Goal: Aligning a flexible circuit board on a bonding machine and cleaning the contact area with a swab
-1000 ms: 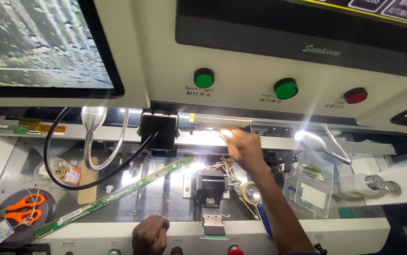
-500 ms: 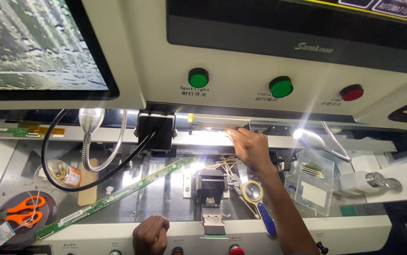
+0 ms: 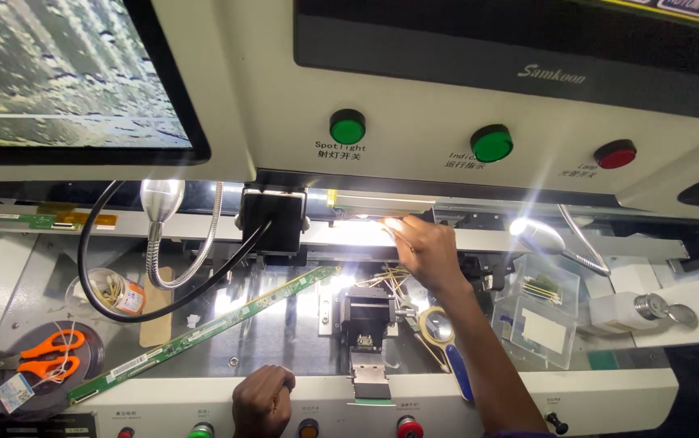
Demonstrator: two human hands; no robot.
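the right hand is stretched up to the bright strip under the machine housing, its fingertips pressed together on something small in the glare; what it pinches i cannot tell, the light washes it out. the left hand rests as a closed fist on the front ledge, above a row of small coloured buttons, and grips nothing that i can see.

i judge that the step in hand is a fine adjustment or placing at the lit strip. the next move there calls for a steady, small motion of the fingertips, because the black camera block is just to the left of the hand and thin yellowish wires lie just below the palm.

under the right wrist lies a magnifying glass with a blue handle. a long green circuit strip runs diagonally to the left of the left hand. far left of it are orange scissors with a small white-and-blue tag, and a clear round tub with an orange and white label. to the right of the right forearm stands a clear plastic box with a white label. above the right hand the panel carries two green round buttons and one red button, each with a small printed caption below.
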